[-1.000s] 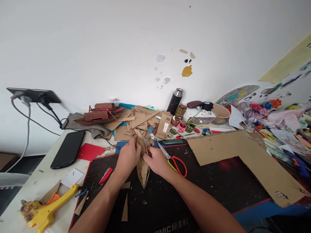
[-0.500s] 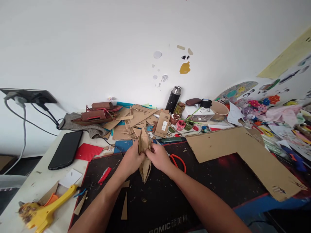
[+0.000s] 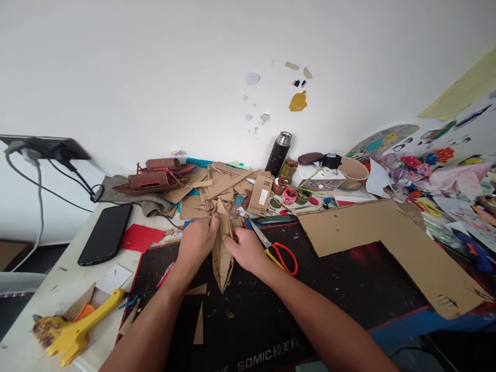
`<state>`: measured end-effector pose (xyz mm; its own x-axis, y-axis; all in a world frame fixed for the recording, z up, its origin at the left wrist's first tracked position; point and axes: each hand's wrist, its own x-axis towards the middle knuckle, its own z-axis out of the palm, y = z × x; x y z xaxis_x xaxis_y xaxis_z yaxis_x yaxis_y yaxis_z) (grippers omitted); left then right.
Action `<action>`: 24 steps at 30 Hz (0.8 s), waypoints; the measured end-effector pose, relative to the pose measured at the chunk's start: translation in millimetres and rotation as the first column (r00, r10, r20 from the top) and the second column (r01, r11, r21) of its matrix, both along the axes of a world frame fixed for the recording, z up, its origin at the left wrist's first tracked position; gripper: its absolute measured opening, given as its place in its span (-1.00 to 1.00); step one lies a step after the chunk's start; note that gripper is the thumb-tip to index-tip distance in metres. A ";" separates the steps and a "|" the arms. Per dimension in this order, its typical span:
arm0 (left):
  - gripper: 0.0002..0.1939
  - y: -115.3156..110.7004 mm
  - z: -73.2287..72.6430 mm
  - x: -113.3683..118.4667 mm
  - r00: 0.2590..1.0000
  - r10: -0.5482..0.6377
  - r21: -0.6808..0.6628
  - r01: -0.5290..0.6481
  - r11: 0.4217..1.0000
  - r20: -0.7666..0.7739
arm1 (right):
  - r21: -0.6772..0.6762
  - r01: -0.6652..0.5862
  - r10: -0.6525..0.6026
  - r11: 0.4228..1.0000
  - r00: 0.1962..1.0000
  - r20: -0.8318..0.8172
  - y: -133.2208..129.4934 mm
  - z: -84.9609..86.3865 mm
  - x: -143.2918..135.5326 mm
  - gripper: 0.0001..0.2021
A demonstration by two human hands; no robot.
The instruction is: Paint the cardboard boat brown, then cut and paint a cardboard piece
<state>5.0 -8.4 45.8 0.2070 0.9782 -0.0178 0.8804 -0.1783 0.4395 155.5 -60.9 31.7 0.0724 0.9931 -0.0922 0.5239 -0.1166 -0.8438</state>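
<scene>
Working left hand [image 3: 197, 240] farther up than half a second ago, now nearer the far tip of the brown, pointed, boat-shaped cardboard hull [image 3: 222, 259]. Pinching its left wall there; clamping the right wall midway with right hand [image 3: 248, 250], hooking thumb inside. Probably bracing both sides against flexing. Holding hull lengthwise over black printed mat [image 3: 329, 289]. Keeping steel scissors with red-and-yellow handles [image 3: 266, 241] just beside right hand, presumably for quick reach.

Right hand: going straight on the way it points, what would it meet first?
The right hand would first meet the boat-shaped cardboard it is holding; beyond that, probably the left hand, though depth is unclear.
</scene>
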 end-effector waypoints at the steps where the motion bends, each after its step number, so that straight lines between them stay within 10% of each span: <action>1: -0.47 -1.1 -1.2 1.4 1.000 -0.009 -0.002 0.009 1.000 -0.001 | -0.007 0.003 -0.003 1.000 1.000 -0.018 -0.6 -1.5 0.0 -0.76; 11: -0.84 -30.8 -12.3 22.3 0.967 -0.179 -0.101 0.199 0.975 0.179 | 0.033 0.108 -0.101 0.994 0.979 -0.175 11.6 -7.1 23.1 -0.80; 24: -0.69 -25.0 -3.9 14.8 0.789 -0.116 -0.171 0.270 0.947 0.603 | 0.074 0.089 -0.072 0.993 0.976 -0.205 11.6 6.0 29.5 -0.77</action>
<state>19.8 -33.4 41.9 0.4377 0.8973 -0.0566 0.4047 -0.1404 0.9036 185.1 -49.3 37.6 0.1406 0.9896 -0.0317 0.3338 -0.0775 -0.9395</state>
